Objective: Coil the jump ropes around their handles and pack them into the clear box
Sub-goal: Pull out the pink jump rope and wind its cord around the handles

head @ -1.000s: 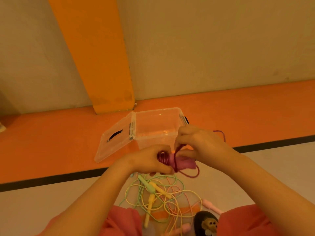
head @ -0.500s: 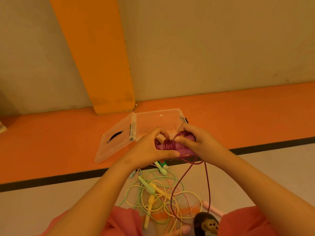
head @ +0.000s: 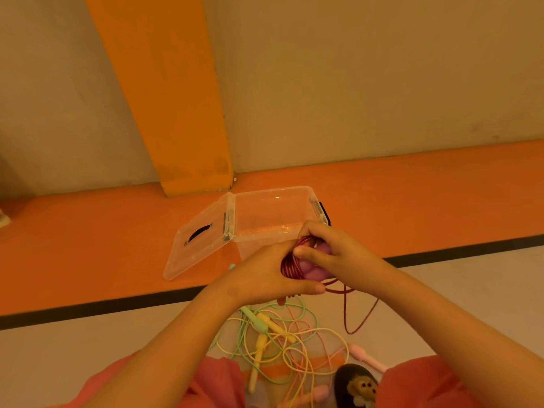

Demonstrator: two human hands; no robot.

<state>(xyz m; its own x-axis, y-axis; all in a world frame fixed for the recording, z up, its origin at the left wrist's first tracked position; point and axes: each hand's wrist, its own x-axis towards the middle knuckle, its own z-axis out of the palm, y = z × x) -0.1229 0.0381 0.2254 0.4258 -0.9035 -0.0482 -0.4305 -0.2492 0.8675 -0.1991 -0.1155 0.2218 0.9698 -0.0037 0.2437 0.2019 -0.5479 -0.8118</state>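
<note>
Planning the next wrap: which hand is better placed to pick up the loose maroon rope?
Right. The loose maroon rope trails below the right hand, on its side; the left hand is busy gripping the coiled handles.

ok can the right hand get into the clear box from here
Likely yes: the clear box is open, its lid swung left, and the right hand sits just before its near rim, though it grips the purple jump rope.
</note>
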